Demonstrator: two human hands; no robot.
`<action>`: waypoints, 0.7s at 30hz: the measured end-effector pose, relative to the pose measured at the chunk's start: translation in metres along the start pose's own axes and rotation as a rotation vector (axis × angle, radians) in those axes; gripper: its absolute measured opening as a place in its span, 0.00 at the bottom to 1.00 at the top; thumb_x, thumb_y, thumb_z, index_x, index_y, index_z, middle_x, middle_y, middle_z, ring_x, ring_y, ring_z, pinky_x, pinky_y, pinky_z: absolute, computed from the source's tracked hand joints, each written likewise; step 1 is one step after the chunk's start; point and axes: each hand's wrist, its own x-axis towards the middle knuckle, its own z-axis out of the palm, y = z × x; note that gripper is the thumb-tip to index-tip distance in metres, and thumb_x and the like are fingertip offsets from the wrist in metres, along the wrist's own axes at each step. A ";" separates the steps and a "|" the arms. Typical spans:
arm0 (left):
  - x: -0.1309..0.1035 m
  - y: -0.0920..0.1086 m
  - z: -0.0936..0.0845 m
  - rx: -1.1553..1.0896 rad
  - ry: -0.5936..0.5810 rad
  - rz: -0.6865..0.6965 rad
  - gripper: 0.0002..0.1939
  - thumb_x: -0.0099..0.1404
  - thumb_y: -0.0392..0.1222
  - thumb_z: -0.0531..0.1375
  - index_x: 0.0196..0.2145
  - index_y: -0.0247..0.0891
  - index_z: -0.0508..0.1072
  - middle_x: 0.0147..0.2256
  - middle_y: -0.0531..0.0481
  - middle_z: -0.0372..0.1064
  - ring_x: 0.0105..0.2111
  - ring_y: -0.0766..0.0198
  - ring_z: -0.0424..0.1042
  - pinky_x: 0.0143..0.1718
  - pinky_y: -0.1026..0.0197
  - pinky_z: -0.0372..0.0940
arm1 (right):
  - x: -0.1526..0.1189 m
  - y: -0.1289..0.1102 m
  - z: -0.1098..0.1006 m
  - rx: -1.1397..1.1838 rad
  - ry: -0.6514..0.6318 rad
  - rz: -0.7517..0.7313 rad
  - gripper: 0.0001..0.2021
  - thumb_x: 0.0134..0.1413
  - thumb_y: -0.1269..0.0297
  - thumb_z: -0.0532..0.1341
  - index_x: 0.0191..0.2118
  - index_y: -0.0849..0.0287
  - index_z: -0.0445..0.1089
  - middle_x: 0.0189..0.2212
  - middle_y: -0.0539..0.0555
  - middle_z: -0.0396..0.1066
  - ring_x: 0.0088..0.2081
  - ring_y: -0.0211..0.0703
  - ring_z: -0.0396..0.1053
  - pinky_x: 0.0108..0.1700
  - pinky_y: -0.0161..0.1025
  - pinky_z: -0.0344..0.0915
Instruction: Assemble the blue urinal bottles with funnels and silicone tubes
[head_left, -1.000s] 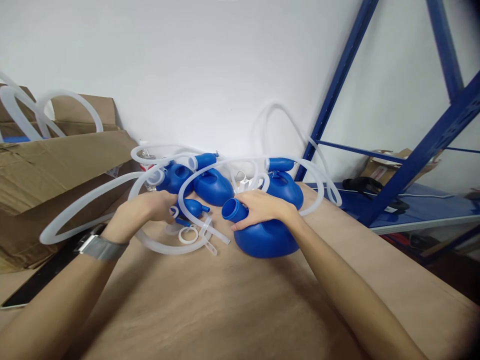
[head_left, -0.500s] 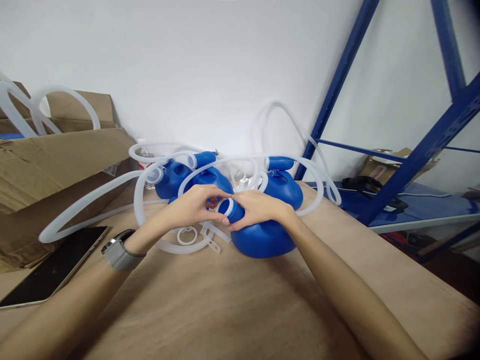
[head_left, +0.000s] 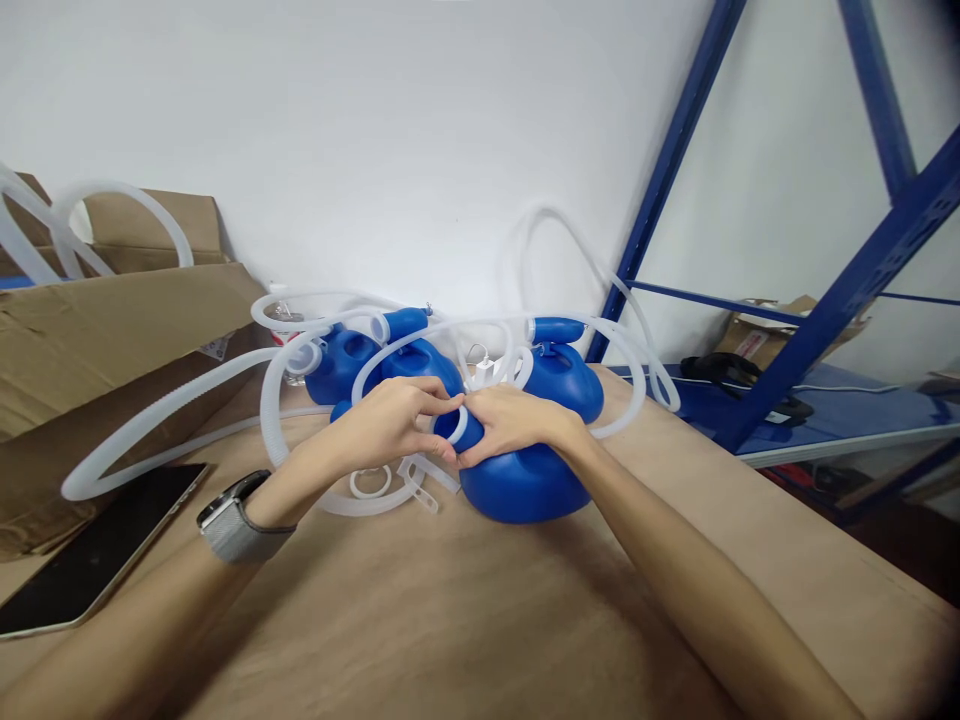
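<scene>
A blue plastic jug lies on the table, its neck pointing left. Around the open mouth sits a white ring. My left hand pinches that ring, thumb below and fingers above. My right hand is closed round the jug's neck, its thumb and fingertips close to those of the left. Part of the neck is hidden behind the fingers. Below my left hand lie a loose white ring and a flat white strap with holes.
Blue jugs with white hoses stand along the wall. At left are a cardboard box with hoses and a dark tablet. A clear bottle and white charger sit behind; blue shelving rises at right.
The fingers of my left hand have shifted right and closed in on the ring at the mouth. My right hand keeps its hold on the neck, and the view has shifted slightly.
</scene>
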 end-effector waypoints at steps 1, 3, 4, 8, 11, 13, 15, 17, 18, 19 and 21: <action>-0.001 -0.001 0.001 -0.022 0.007 0.015 0.21 0.63 0.51 0.71 0.49 0.37 0.82 0.45 0.45 0.76 0.38 0.58 0.76 0.39 0.58 0.67 | 0.001 0.001 0.000 -0.011 0.003 0.001 0.28 0.48 0.35 0.67 0.35 0.60 0.71 0.27 0.53 0.72 0.30 0.47 0.69 0.31 0.39 0.58; -0.001 -0.004 0.002 -0.084 0.021 0.023 0.23 0.63 0.51 0.71 0.52 0.38 0.81 0.49 0.44 0.76 0.41 0.57 0.76 0.41 0.58 0.68 | 0.001 0.002 0.000 -0.021 0.014 -0.001 0.28 0.48 0.34 0.67 0.33 0.60 0.71 0.25 0.52 0.71 0.28 0.46 0.68 0.30 0.39 0.57; -0.001 -0.004 0.002 -0.120 0.026 0.009 0.24 0.62 0.52 0.71 0.53 0.38 0.81 0.49 0.43 0.76 0.41 0.57 0.75 0.41 0.58 0.69 | 0.001 0.003 0.000 -0.019 0.019 -0.002 0.29 0.48 0.34 0.67 0.33 0.60 0.71 0.25 0.52 0.71 0.28 0.46 0.68 0.30 0.39 0.57; 0.003 -0.002 0.007 -0.350 0.054 -0.147 0.31 0.54 0.58 0.74 0.51 0.39 0.81 0.49 0.43 0.76 0.44 0.53 0.75 0.45 0.54 0.71 | 0.001 0.005 0.001 -0.005 0.021 -0.014 0.28 0.49 0.36 0.68 0.37 0.60 0.73 0.30 0.55 0.75 0.32 0.50 0.73 0.32 0.39 0.61; 0.012 0.005 0.022 -0.646 0.185 -0.351 0.30 0.66 0.64 0.61 0.54 0.39 0.78 0.55 0.42 0.75 0.56 0.48 0.72 0.56 0.50 0.69 | 0.001 0.003 0.004 -0.009 0.071 -0.046 0.33 0.47 0.33 0.68 0.44 0.61 0.75 0.38 0.59 0.79 0.39 0.55 0.76 0.38 0.42 0.66; 0.020 0.009 0.036 -0.796 0.286 -0.481 0.32 0.75 0.65 0.47 0.57 0.39 0.76 0.59 0.42 0.73 0.60 0.48 0.70 0.61 0.48 0.66 | 0.002 0.000 0.005 -0.023 0.087 -0.039 0.39 0.44 0.28 0.67 0.46 0.63 0.75 0.40 0.63 0.79 0.40 0.59 0.76 0.40 0.45 0.68; 0.027 0.011 0.051 -0.854 0.358 -0.534 0.36 0.76 0.65 0.40 0.57 0.39 0.75 0.61 0.42 0.72 0.62 0.49 0.68 0.64 0.47 0.62 | 0.003 -0.003 0.007 -0.031 0.067 -0.020 0.41 0.43 0.27 0.67 0.46 0.64 0.75 0.39 0.65 0.79 0.40 0.61 0.77 0.40 0.46 0.69; 0.031 0.013 0.061 -0.842 0.392 -0.497 0.37 0.76 0.67 0.40 0.56 0.38 0.76 0.61 0.42 0.71 0.62 0.50 0.68 0.67 0.47 0.59 | 0.003 -0.004 0.007 -0.027 0.068 -0.027 0.38 0.45 0.31 0.68 0.47 0.64 0.76 0.39 0.64 0.79 0.39 0.60 0.77 0.40 0.46 0.69; 0.032 0.013 0.065 -0.823 0.401 -0.468 0.38 0.76 0.67 0.40 0.56 0.38 0.76 0.60 0.43 0.72 0.62 0.50 0.68 0.68 0.47 0.58 | 0.004 -0.004 0.008 -0.024 0.077 -0.044 0.36 0.46 0.34 0.69 0.48 0.64 0.76 0.38 0.63 0.79 0.39 0.59 0.77 0.40 0.45 0.69; 0.032 0.014 0.067 -0.804 0.400 -0.436 0.38 0.76 0.67 0.40 0.55 0.38 0.77 0.59 0.43 0.73 0.62 0.50 0.69 0.68 0.47 0.58 | 0.004 -0.003 0.008 -0.020 0.087 -0.066 0.34 0.47 0.37 0.70 0.48 0.65 0.76 0.38 0.62 0.79 0.38 0.58 0.77 0.40 0.45 0.69; 0.030 0.016 0.068 -0.764 0.388 -0.368 0.37 0.76 0.66 0.40 0.55 0.39 0.77 0.58 0.45 0.74 0.62 0.49 0.69 0.68 0.47 0.57 | 0.005 -0.001 0.009 -0.006 0.103 -0.111 0.32 0.47 0.41 0.71 0.47 0.65 0.76 0.38 0.62 0.79 0.38 0.57 0.76 0.39 0.44 0.69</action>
